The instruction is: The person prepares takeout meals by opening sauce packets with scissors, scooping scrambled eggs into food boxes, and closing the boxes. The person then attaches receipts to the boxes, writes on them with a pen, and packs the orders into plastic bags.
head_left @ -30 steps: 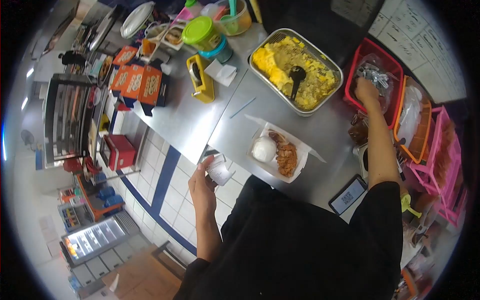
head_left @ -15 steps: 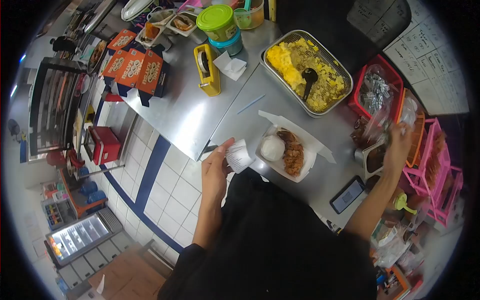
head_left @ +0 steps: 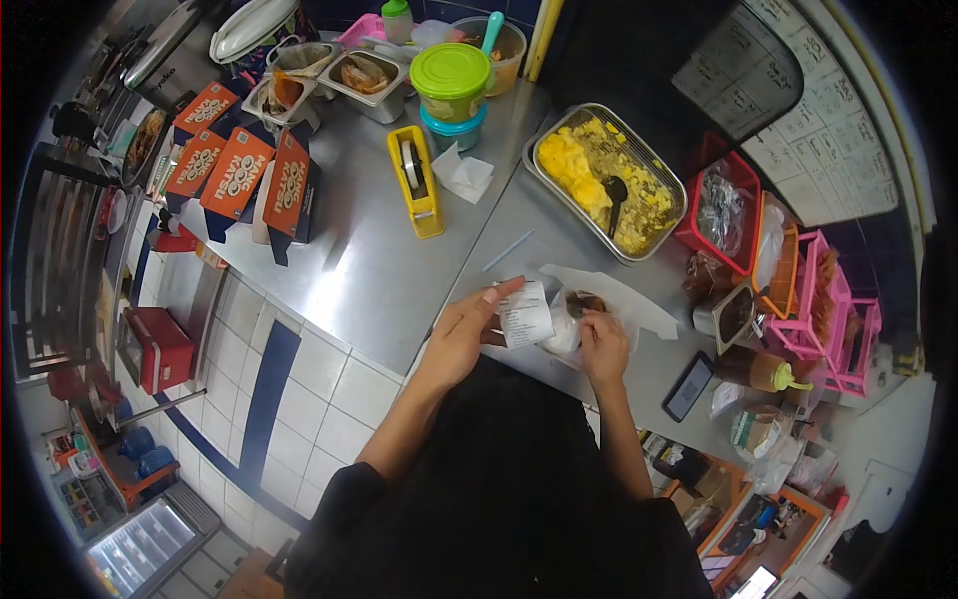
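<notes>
My left hand (head_left: 467, 329) grips a printed paper receipt (head_left: 526, 313) between thumb and fingers, at the left side of an open white paper food box (head_left: 639, 299). Over the box, the fingers of my right hand (head_left: 605, 349) are pinched together; what they hold is hard to make out, perhaps something thin and see-through. Below the hands, a white mound of rice (head_left: 564, 334) and a dark sauced piece of food (head_left: 587, 301) partly show in the box. My right hand covers most of the rest of the food.
Behind the box stands a steel tray (head_left: 649, 245) of yellow food with a black spoon (head_left: 615, 200). A yellow tape dispenser (head_left: 424, 205) and folded orange boxes (head_left: 239, 172) are farther left. Rightward are a phone (head_left: 689, 386), a sauce bottle (head_left: 748, 369), and red (head_left: 741, 250) and pink (head_left: 813, 290) baskets.
My right hand has come from the orange basket at the right to above the food box. My left hand, with the receipt, has moved right to the box's edge. The view has shifted.
</notes>
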Available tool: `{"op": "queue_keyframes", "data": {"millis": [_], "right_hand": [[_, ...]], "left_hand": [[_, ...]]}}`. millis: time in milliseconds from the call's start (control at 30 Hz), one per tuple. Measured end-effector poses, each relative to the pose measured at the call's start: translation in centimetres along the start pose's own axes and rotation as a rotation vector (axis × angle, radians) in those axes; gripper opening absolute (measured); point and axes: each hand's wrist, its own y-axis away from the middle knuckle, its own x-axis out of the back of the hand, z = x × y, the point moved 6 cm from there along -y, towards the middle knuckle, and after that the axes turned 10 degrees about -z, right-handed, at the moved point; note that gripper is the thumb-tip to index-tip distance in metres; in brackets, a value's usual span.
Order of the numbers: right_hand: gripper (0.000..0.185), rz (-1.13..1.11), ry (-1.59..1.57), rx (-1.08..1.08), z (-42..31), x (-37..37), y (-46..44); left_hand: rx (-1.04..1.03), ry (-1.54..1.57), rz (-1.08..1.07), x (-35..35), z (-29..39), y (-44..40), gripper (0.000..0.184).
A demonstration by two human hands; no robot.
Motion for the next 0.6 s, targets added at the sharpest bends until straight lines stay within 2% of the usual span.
{"op": "queue_keyframes", "data": {"millis": [67,167,267,367,433,500,600], "right_hand": [[0.009,-0.023,0.077,0.000,-0.3,-1.1,-0.3],[0.015,-0.238,0.341,-0.194,-2.4,-1.4,-1.2],[0.012,-0.387,0.394,-0.154,-5.4,1.0,-1.6],[0.020,-0.366,-0.316,-0.251,-10.1,7.5,-5.5],[0.031,-0.284,-0.179,-0.243,-10.2,11.7,-10.2],[0.040,-0.267,0.171,-0.325,-8.2,12.8,-16.0],[0.047,-0.399,0.421,-0.493,2.0,7.9,-21.8]], "left_hand": [[-0.009,-0.027,-0.014,0.8,1.0,0.1,0.058],[0.000,-0.011,-0.048,2.1,1.7,0.2,0.054],[-0.014,-0.009,-0.021,3.7,2.2,0.0,0.045],[-0.010,-0.049,0.014,6.1,0.8,-0.6,0.043],[0.021,-0.009,0.050,6.9,1.2,-1.0,0.042],[0.009,0.040,0.097,7.1,1.5,-1.6,0.042],[-0.002,-0.013,0.128,7.3,3.1,-2.2,0.041]]}}
